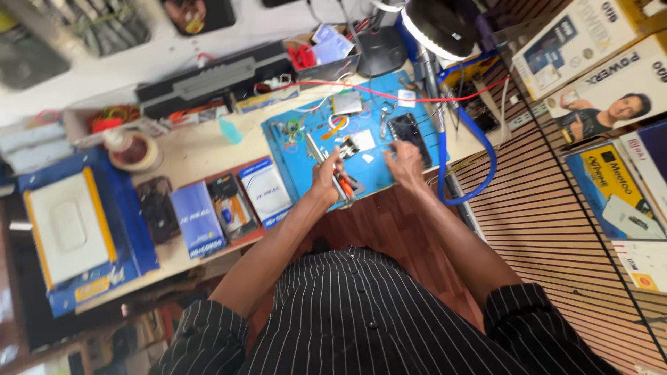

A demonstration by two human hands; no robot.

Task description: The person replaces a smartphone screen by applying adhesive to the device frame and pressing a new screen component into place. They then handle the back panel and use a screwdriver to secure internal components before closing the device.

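My left hand is closed around a slim metal tool with an orange grip, its shaft pointing away from me over the blue work mat. My right hand rests fingers-down on the mat just below a dark phone that lies face up; whether it holds anything is unclear. Small parts, tweezers and a square metal piece lie scattered on the mat beyond both hands.
Red and blue wires cross the mat's far side; a blue cable loops off the bench's right edge. Blue-and-white boxes sit left, a tape roll beyond them. A round lamp hangs above. Product boxes fill slatted shelving right.
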